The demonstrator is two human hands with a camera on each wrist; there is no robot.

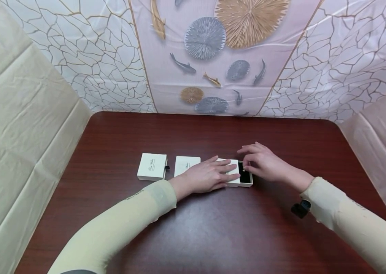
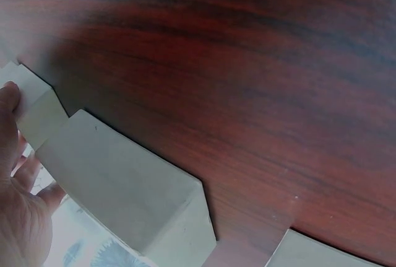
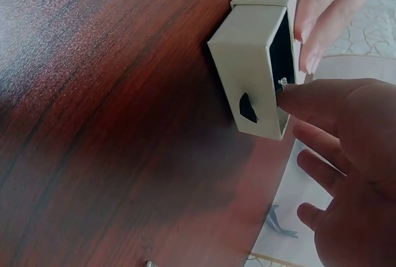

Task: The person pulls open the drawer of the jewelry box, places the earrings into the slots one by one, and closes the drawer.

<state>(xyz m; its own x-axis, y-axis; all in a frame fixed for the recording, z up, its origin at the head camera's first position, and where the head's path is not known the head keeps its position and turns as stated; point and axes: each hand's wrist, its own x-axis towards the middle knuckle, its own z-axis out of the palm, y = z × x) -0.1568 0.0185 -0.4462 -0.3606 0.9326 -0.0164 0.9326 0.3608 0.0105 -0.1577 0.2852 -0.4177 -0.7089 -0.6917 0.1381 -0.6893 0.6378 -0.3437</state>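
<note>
My left hand (image 1: 204,177) lies with extended fingers over the white sleeve (image 1: 234,162) of a small drawer box. The drawer (image 3: 250,50) sticks out to the right, showing a black lining and a dark pull tab (image 3: 248,108) on its front. My right hand (image 1: 264,163) reaches to the drawer's opening. Its thumb and fingertip pinch a small sparkling piece of jewellery (image 3: 283,83) at the lining; most of the piece is hidden by the fingers. In the left wrist view, the left fingers (image 2: 28,171) show at the left edge beside white boxes.
A middle white box (image 1: 186,163) lies partly under the left forearm and hand. Farther left sits another white box (image 1: 151,167) with a dark tab. A tiny shiny item (image 3: 150,264) lies on the brown table (image 1: 196,228). Patterned cloth (image 1: 206,87) hangs behind the table.
</note>
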